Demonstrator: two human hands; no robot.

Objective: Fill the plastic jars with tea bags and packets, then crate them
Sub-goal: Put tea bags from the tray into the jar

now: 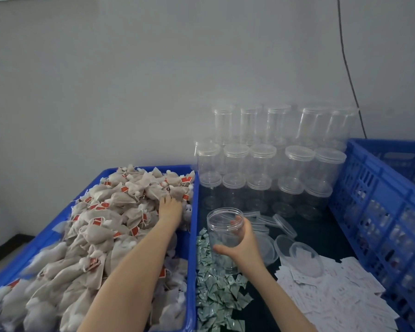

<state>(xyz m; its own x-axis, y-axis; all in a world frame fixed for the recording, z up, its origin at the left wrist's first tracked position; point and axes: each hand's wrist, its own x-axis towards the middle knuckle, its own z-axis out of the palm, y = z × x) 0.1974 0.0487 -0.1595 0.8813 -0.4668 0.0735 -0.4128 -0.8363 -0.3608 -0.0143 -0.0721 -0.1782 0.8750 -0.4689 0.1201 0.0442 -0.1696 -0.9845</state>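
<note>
A plain pale grey wall [130, 68] fills the view from nine round to two o'clock, evenly lit, a thin black cable [347, 68] hanging down it at one o'clock, and a dark skirting strip [7, 248] meets the floor at eight o'clock.

I see a dark table [331, 238]. At nine o'clock sits a blue bin [192, 236]; at twelve, stacked clear jars [261, 159]; at three, a blue crate [374, 188]; at six, green packets [216, 293] and white packets [333, 293].

Left hand [169, 209] fingertips are buried among tea bags [110, 212].
</note>
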